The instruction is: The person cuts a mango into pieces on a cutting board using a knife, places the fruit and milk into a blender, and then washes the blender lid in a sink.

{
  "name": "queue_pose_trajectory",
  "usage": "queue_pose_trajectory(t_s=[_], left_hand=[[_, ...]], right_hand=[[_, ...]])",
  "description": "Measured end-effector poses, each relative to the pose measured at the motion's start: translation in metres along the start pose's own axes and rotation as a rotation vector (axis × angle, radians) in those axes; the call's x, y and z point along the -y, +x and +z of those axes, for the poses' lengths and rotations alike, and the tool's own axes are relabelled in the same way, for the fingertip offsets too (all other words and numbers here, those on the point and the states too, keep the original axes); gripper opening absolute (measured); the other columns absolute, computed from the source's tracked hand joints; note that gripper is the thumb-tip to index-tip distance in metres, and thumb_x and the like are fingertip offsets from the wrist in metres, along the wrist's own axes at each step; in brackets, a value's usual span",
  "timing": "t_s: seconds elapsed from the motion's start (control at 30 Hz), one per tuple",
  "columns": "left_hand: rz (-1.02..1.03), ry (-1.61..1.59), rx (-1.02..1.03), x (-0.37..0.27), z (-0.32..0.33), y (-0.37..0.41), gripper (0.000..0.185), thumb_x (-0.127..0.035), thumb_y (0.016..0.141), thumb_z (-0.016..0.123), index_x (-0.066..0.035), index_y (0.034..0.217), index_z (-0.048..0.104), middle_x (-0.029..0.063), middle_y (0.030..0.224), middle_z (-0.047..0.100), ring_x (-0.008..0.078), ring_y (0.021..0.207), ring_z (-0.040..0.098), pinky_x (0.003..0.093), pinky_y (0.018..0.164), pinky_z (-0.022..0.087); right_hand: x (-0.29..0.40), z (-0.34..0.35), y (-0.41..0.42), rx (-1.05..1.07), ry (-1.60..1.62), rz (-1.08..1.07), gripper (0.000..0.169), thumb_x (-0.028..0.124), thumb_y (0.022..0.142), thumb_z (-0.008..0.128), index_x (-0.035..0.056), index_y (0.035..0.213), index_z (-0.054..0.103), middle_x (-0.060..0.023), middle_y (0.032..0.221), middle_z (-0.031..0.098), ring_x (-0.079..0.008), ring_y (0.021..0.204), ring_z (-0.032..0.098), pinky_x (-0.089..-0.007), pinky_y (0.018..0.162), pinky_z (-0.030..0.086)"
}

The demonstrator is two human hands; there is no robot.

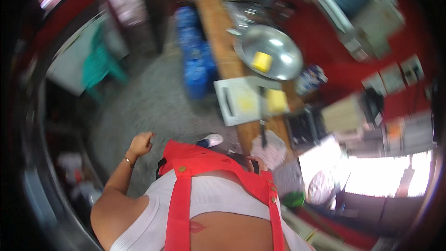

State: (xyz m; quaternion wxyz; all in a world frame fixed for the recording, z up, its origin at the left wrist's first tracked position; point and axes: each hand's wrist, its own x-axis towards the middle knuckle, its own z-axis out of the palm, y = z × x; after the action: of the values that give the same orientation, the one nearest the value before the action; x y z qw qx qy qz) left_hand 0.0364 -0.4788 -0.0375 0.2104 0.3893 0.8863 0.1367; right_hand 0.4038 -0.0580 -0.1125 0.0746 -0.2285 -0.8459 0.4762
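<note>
My left hand (141, 144), a bracelet at its wrist, hangs over the floor with curled fingers; nothing shows in it. My right hand (258, 164) is low at the table's near end, partly hidden by my red apron (216, 158), beside a crumpled pale cloth or bag (270, 150); whether it holds anything is unclear. On the wooden table (217, 38) lies a white cutting board (231, 87) with a yellow block (277, 101), and a knife (262, 111) lies across it. Beyond sits a large metal bowl (278, 42) holding another yellow block (262, 61).
Blue-wrapped containers (197, 66) stand on the floor left of the table. A green plastic chair (99, 62) is by a white table (66, 71) further left. Metal trays (249, 12) lie beyond the bowl. A patterned packet (311, 78) sits near the red wall.
</note>
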Motion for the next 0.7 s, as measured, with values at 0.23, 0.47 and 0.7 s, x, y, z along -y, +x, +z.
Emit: queue_pose_trajectory(t_s=[0.23, 0.47, 0.7], left_hand=[[-0.35, -0.928, -1.019, -0.024, -0.036, -0.135, 0.047, -0.009, 0.079, 0.062, -0.005, 0.122, 0.042, 0.003, 0.084, 0.06, 0.0095, 0.081, 0.056, 0.0253, 0.072, 0.046], [-0.308, -0.756, -1.367, -0.026, -0.111, -0.207, 0.049, -0.002, 0.077, 0.062, -0.003, 0.122, 0.04, 0.0005, 0.075, 0.057, 0.0114, 0.08, 0.056, 0.0269, 0.081, 0.042], [-0.349, -0.63, -1.85, 0.099, -0.11, -0.318, 0.045, -0.001, 0.077, 0.059, -0.004, 0.119, 0.043, -0.0048, 0.06, 0.044, 0.0065, 0.062, 0.048, 0.0215, 0.068, 0.041]], right_hand=[[0.133, 0.12, 0.1, 0.615, -0.027, -0.37, 0.026, 0.003, 0.076, 0.056, 0.0095, 0.1, 0.064, -0.0071, 0.082, 0.057, -0.0229, 0.076, 0.058, -0.0307, 0.067, 0.044], [0.341, 0.235, 0.138, 0.634, -0.096, -0.846, 0.017, 0.002, 0.08, 0.056, 0.0008, 0.095, 0.063, -0.0151, 0.084, 0.06, -0.0252, 0.072, 0.06, -0.0295, 0.066, 0.047], [0.333, 0.351, 0.19, 0.658, -0.157, -0.545, 0.019, 0.011, 0.08, 0.057, 0.0022, 0.096, 0.063, -0.0185, 0.086, 0.061, -0.029, 0.079, 0.061, -0.0359, 0.072, 0.047]])
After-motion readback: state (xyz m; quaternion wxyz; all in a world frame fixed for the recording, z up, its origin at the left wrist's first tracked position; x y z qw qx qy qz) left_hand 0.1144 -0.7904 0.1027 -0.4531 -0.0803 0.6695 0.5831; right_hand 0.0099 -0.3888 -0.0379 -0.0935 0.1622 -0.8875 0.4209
